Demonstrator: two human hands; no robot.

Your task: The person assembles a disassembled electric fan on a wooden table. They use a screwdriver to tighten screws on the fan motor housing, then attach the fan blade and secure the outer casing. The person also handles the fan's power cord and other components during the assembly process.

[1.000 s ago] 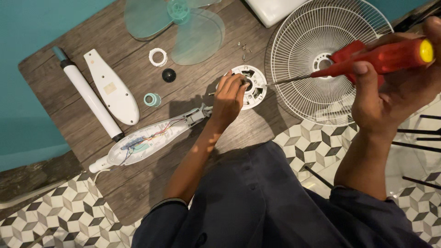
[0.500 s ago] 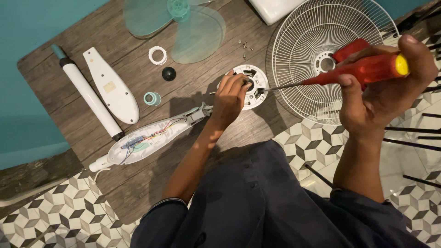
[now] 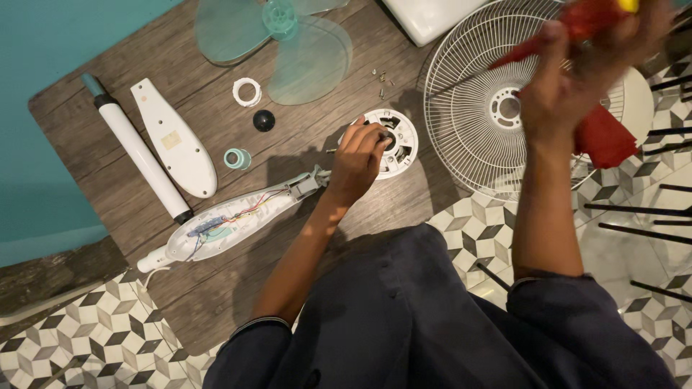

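Here, the left hand (image 3: 357, 162) is laid on the round white motor cover (image 3: 393, 142), which rests on the wooden board (image 3: 108, 65) near its right edge. The fingertips are bent and pressed together on the middle of the cover; whether something small is pinched there cannot be told. The right hand (image 3: 569, 79) is raised above the white wire fan guard (image 3: 476, 108) and is closed around the red handle of a screwdriver (image 3: 577, 25); the picture is blurred at this place, so the tip is hardly seen. A red cloth-like piece (image 3: 604, 137) is seen just under this hand.

Beside the left wrist an open white housing (image 3: 231, 216) with coloured wires inside is placed. Further left a white flat cover (image 3: 174, 140) is found, and a small pale rectangular label is stuck near its middle. Next to it lies a white tube (image 3: 140, 155) with a teal end. A white ring (image 3: 247, 91), a black knob (image 3: 264, 120), a teal cap (image 3: 237, 158) and some small screws (image 3: 380, 78) are scattered between them. The clear green fan blade (image 3: 277, 36) is put at the top.
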